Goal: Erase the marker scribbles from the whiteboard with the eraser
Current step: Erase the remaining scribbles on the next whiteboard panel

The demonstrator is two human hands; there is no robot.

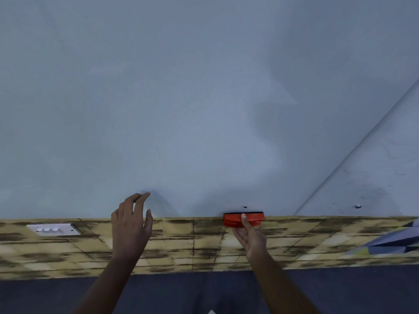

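Note:
A large whiteboard (181,98) fills the upper view, its surface pale and wiped, with no clear scribbles on this panel. My right hand (248,234) grips a red eraser (254,219) with a dark felt face, held against the board's bottom edge. My left hand (131,223) is raised with relaxed, spread fingers, its fingertips touching the board near the lower edge. A second board panel (374,177) at the right carries faint marker traces.
Below the board runs a wall with a tan brick-pattern covering (204,245). A white switch plate (54,230) sits on it at the left. Dark floor (204,293) lies underneath. Two small screws (245,206) fix the board's bottom edge.

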